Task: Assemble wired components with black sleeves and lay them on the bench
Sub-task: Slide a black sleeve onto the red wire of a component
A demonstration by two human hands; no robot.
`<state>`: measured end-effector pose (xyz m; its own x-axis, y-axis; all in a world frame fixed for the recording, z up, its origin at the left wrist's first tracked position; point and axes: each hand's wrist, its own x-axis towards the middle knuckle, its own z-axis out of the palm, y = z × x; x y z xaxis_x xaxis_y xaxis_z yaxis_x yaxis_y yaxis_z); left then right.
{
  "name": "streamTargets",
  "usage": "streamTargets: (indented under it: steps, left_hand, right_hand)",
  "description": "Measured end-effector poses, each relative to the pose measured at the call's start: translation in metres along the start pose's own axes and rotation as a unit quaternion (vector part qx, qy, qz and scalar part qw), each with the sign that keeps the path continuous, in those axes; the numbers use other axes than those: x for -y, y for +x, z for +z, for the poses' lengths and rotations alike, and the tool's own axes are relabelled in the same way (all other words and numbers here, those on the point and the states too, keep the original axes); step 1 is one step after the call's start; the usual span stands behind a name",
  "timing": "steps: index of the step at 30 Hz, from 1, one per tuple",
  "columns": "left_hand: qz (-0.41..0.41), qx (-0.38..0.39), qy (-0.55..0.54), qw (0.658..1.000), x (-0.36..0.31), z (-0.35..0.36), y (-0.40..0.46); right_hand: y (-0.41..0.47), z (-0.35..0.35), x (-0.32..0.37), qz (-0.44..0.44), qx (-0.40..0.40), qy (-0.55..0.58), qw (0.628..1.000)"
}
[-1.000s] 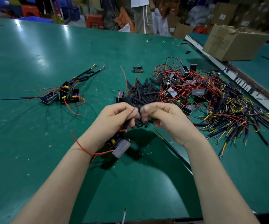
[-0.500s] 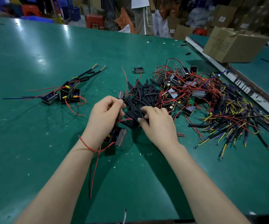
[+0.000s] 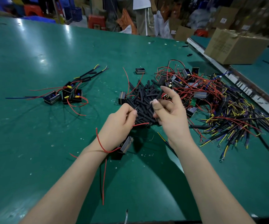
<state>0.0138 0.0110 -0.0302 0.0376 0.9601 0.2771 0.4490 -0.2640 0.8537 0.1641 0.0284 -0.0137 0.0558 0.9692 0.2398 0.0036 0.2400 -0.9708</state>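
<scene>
left hand: pinches a thin bare wire end between thumb and fingertips; red lead runs out toward 3 o'clock.
component: small black box hanging below left hand at 6 o'clock, its red wire looped over the wrist.
right hand: pinches one black sleeve between thumb and forefinger, sleeve tilted up toward 1 o'clock, lower end aimed at the wire tip, not yet on it.
risk 1: wire end looks thin and floppy; likely to buckle or miss the sleeve mouth if pushed off-axis.
risk 2: looped wire on the wrist could snag and jerk the component.
sleeve pile: on table at 12 o'clock of hands; a low right hand may scatter it.
unfinished stock: tangle at 2 o'clock; loose leads could catch.
finished group: on table at 10 o'clock, well apart.
</scene>
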Motion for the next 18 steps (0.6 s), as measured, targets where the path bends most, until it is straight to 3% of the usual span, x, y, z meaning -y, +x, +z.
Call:
streamTargets:
  steps: [10, 18]
  left_hand:
    - [0.105, 0.047, 0.013, 0.993, -0.0055, -0.0028, -0.0028]
    - [0.078, 0.027, -0.006, 0.997, -0.0013, -0.0016, -0.0016]
  right_hand:
    - [0.0033, -0.0073, 0.0072, 0.091, 0.024, 0.028, 0.995]
    - [0.0030, -0.0058, 0.0058, 0.109, 0.077, 0.038, 0.990]
